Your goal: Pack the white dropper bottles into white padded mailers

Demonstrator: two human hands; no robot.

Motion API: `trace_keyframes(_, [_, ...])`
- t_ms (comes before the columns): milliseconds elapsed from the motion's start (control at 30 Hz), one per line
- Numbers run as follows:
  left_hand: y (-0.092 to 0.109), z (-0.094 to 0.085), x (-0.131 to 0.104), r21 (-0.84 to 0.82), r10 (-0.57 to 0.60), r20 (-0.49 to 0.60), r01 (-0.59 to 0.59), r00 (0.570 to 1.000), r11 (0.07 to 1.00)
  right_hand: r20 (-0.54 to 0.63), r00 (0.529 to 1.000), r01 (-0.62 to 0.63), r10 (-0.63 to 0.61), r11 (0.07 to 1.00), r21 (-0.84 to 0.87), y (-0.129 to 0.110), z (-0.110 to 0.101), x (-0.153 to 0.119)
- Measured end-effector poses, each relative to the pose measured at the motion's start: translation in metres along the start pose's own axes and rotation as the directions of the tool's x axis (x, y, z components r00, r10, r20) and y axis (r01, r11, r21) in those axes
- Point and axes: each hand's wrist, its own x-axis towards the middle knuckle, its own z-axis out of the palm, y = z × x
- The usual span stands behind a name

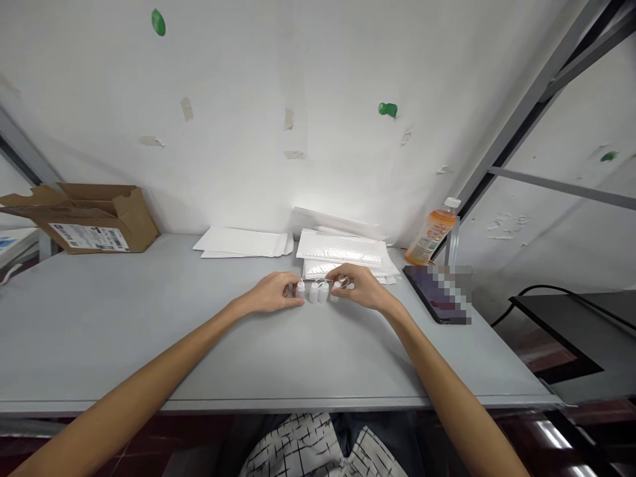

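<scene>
Several small white bottles stand upright in a short row on the grey table, with thin white loops at their tops. My left hand has its thumb and fingers closed around the leftmost bottle. At the other end of the row, my right hand pinches the rightmost bottle, partly hidden by its fingers. Between my hands stand two more, a middle-left bottle and a middle-right bottle, side by side and apart from my fingers. Just behind the row lie white bubble mailers.
Flat white envelopes lie at the back, left of the mailers. An opened cardboard box sits at the back left. To the right are an orange drink bottle and a dark phone-like device. A white wall rises behind the table.
</scene>
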Motion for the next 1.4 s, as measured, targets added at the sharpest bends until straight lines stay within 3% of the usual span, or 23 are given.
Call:
trace_keyframes(400, [-0.004, 0.011, 0.003, 0.006, 0.017, -0.044, -0.017, 0.999, 1.000, 0.064, 0.994, -0.091, 0.087, 0.994, 0.053, 0.007, 0.011, 0.001])
trace_keyframes(933, [-0.004, 0.012, 0.003, 0.018, 0.019, -0.046, -0.018, 0.999, 1.000, 0.084, 0.994, -0.071, 0.068, 0.997, 0.041, 0.007, 0.018, 0.002])
trace_keyframes(1067, [-0.001, 0.009, 0.003, 0.000, 0.026, -0.029, -0.026, 0.999, 1.000, 0.094, 0.992, -0.093, 0.088, 0.994, 0.055, 0.005, 0.011, 0.001])
trace_keyframes(1167, [0.002, 0.005, 0.002, -0.039, 0.035, -0.006, -0.035, 0.999, 0.999, 0.100, 0.990, -0.111, 0.100, 0.987, 0.115, 0.005, -0.006, -0.001])
trace_keyframes(1233, [0.003, 0.001, 0.001, -0.083, 0.033, 0.017, -0.032, 0.999, 0.996, 0.050, 0.993, -0.111, 0.104, 0.981, 0.162, 0.008, -0.020, -0.002])
trace_keyframes(1300, [0.002, -0.002, 0.000, -0.145, 0.019, 0.036, -0.013, 0.999, 0.989, -0.111, 0.989, -0.083, 0.101, 0.985, 0.154, 0.016, -0.033, -0.003])
trace_keyframes(1400, [-0.003, -0.006, 0.000, -0.228, -0.003, 0.047, 0.013, 0.999, 0.974, -0.404, 0.913, -0.080, 0.057, 0.996, -0.039, 0.038, -0.043, -0.002])
